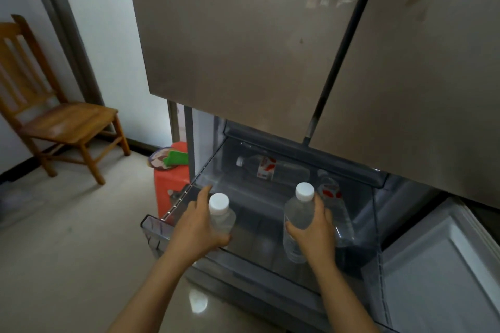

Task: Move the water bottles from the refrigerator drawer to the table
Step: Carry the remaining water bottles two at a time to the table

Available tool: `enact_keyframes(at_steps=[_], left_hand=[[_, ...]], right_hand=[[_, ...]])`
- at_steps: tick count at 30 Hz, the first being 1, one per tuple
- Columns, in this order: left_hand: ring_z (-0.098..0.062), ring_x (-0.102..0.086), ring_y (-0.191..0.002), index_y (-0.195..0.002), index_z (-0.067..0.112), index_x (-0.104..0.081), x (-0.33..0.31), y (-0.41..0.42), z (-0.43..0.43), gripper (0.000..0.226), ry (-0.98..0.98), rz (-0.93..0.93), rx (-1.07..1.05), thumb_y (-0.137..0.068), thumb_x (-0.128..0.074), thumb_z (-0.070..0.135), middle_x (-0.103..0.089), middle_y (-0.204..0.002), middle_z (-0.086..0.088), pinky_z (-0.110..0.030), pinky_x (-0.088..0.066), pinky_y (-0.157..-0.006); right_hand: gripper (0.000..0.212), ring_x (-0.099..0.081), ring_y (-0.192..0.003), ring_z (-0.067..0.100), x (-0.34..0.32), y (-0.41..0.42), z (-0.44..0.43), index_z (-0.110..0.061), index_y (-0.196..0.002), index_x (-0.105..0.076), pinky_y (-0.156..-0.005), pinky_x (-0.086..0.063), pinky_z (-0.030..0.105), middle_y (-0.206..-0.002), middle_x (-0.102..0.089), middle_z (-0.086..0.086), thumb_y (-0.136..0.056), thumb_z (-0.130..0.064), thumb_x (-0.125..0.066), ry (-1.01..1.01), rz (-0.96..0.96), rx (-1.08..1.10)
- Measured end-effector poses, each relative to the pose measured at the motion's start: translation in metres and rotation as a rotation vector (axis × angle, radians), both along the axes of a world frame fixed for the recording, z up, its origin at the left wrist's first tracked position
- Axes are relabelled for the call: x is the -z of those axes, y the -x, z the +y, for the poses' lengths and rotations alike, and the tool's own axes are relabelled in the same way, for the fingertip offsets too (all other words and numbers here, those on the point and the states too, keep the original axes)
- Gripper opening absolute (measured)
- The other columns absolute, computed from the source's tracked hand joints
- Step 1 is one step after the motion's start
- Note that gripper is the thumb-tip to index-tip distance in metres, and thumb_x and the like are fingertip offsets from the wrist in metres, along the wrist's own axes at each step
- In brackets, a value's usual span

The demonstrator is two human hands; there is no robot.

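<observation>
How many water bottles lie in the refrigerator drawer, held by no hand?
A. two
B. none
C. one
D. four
A: the back bottle and the side bottle by the right wall lie in the drawer; the left hand grips the left-held bottle, the right hand the right-held bottle.

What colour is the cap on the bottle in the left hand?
White; the cap shows best in the head view.

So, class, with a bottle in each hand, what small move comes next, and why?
Probably lift both clear of the drawer: the left hand grips the left bottle, the right hand the right bottle, both upright.
</observation>
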State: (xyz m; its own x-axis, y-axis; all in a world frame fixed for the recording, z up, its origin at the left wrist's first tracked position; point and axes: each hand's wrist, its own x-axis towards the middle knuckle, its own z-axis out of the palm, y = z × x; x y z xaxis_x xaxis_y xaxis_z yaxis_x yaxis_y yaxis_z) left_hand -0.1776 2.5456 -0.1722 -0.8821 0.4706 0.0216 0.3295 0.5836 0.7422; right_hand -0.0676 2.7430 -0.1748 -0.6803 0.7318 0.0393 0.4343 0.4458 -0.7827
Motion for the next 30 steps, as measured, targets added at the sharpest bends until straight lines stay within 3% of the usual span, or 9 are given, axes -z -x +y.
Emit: enact_keyframes(at_steps=[5,11,15,17,20,22,26,28,30], left_hand=[[-0.016,-0.053,-0.089,-0.121,0.021,-0.041,-0.005,-0.012,-0.002,0.073,-0.088,0.101,-0.083,-0.059,-0.080,0.024,-0.053,-0.098,0.007,-0.030,-0.044,-0.073],[-0.020,-0.055,-0.089,-0.111,0.027,-0.043,-0.014,-0.018,-0.008,0.072,-0.206,-0.031,-0.138,-0.047,-0.072,0.041,-0.057,-0.093,0.004,-0.034,-0.047,-0.078],[-0.023,-0.055,-0.100,-0.113,0.018,-0.044,-0.017,-0.023,-0.013,0.062,-0.561,-0.166,-0.231,-0.064,-0.075,-0.005,-0.056,-0.105,-0.006,-0.042,-0.047,-0.091],[-0.025,-0.054,-0.106,-0.119,0.010,-0.044,-0.017,-0.023,-0.016,0.061,-0.682,-0.198,-0.283,-0.068,-0.070,-0.009,-0.055,-0.114,-0.010,-0.043,-0.047,-0.093],[-0.011,-0.060,-0.094,-0.125,0.006,-0.043,-0.027,-0.021,-0.026,0.057,-0.870,-0.132,-0.376,-0.074,-0.061,-0.012,-0.059,-0.106,-0.002,-0.021,-0.054,-0.074],[-0.002,-0.064,-0.082,-0.114,0.018,-0.049,-0.043,-0.021,-0.040,0.050,-0.951,-0.039,-0.423,-0.077,-0.057,-0.014,-0.058,-0.099,0.004,-0.010,-0.050,-0.062],[-0.005,-0.064,-0.090,-0.104,0.035,-0.049,-0.073,-0.016,-0.082,0.042,-1.104,0.059,-0.517,-0.081,-0.055,-0.001,-0.058,-0.101,0.009,-0.019,-0.056,-0.071],[-0.016,-0.063,-0.099,-0.115,0.021,-0.049,-0.077,-0.013,-0.109,0.039,-1.152,0.119,-0.613,-0.080,-0.057,0.008,-0.059,-0.105,0.006,-0.025,-0.057,-0.073],[-0.023,-0.062,-0.100,-0.123,0.008,-0.045,-0.076,-0.015,-0.134,0.055,-1.127,0.210,-0.725,-0.072,-0.061,0.020,-0.061,-0.108,0.001,-0.032,-0.057,-0.077]], right_hand=[[0.081,-0.046,-0.113,0.024,0.004,0.002,-0.005,-0.032,-0.138,-0.035,-0.092,-0.038,0.028,-0.115,-0.042,0.002,-0.070,-0.013,-0.074,-0.090,-0.039,-0.180],[0.076,-0.045,-0.110,0.022,0.005,0.002,-0.010,-0.038,-0.137,-0.034,-0.094,-0.041,0.032,-0.112,-0.042,-0.001,-0.072,-0.020,-0.071,-0.208,-0.079,-0.291],[0.075,-0.048,-0.109,0.023,0.002,0.001,-0.006,-0.032,-0.136,-0.038,-0.086,-0.043,0.032,-0.112,-0.044,0.001,-0.071,-0.021,-0.073,-0.193,-0.018,-0.228],[0.076,-0.051,-0.106,0.021,0.000,0.001,-0.007,-0.030,-0.135,-0.040,-0.083,-0.043,0.029,-0.107,-0.042,-0.005,-0.069,-0.020,-0.075,-0.140,0.050,-0.173],[0.074,-0.053,-0.104,0.022,-0.006,0.004,-0.013,-0.029,-0.130,-0.047,-0.080,-0.043,0.030,-0.104,-0.043,-0.008,-0.064,-0.014,-0.078,-0.200,0.181,-0.200],[0.072,-0.054,-0.103,0.023,-0.017,0.006,-0.021,-0.038,-0.122,-0.048,-0.079,-0.044,0.030,-0.102,-0.045,-0.010,-0.062,-0.011,-0.079,-0.249,0.281,-0.265],[0.078,-0.049,-0.093,-0.003,-0.068,0.010,-0.040,-0.055,-0.105,-0.038,-0.077,-0.039,0.013,-0.101,-0.043,-0.024,-0.059,-0.011,-0.083,-0.193,0.477,-0.397],[0.070,-0.049,-0.097,-0.011,-0.093,0.014,-0.053,-0.052,-0.106,-0.041,-0.078,-0.043,0.011,-0.105,-0.045,-0.023,-0.056,-0.024,-0.082,-0.113,0.562,-0.487],[0.069,-0.048,-0.105,-0.010,-0.110,0.021,-0.070,-0.055,-0.110,-0.041,-0.083,-0.047,0.015,-0.111,-0.045,-0.025,-0.055,-0.037,-0.078,-0.027,0.603,-0.586]])
